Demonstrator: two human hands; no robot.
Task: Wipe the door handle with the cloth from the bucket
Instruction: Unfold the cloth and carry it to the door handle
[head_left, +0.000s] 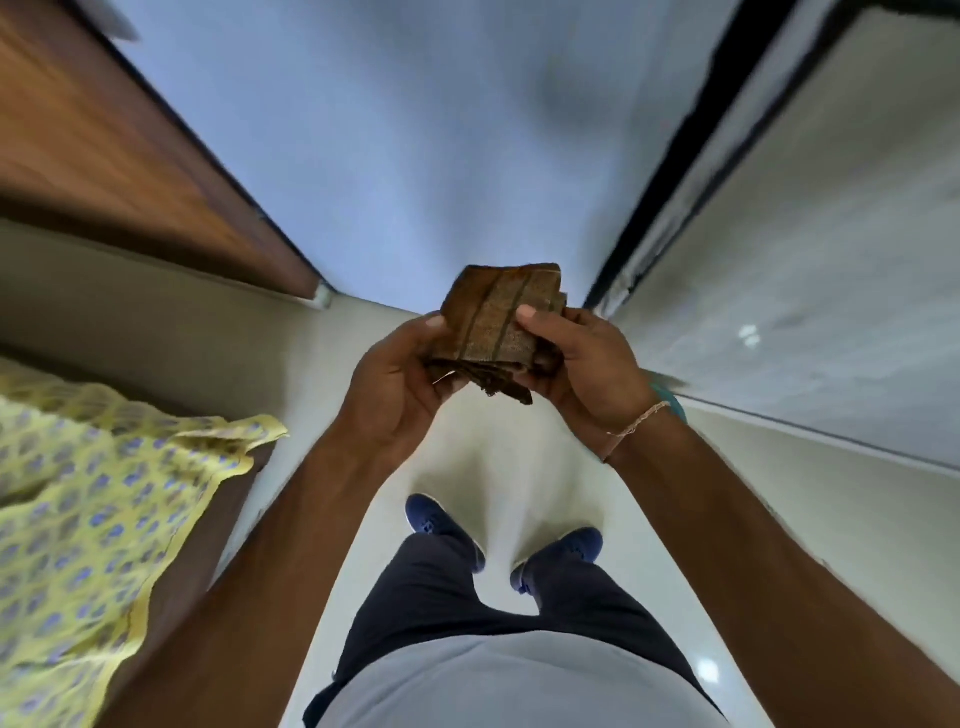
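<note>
A folded brown cloth (493, 327) with darker stripes is held in front of me at chest height, above the floor. My left hand (400, 384) grips its left and lower edge, thumb on top. My right hand (582, 369) grips its right side, thumb pressed on the top face. No door handle and no bucket show in this view.
A brown wooden door or cabinet panel (114, 156) stands at the left. A pale blue wall (389, 130) is ahead. On the right, a light panel with a dark frame (810, 234). A yellow patterned fabric (88, 519) lies at lower left. My blue shoes (447, 525) stand on the glossy white floor.
</note>
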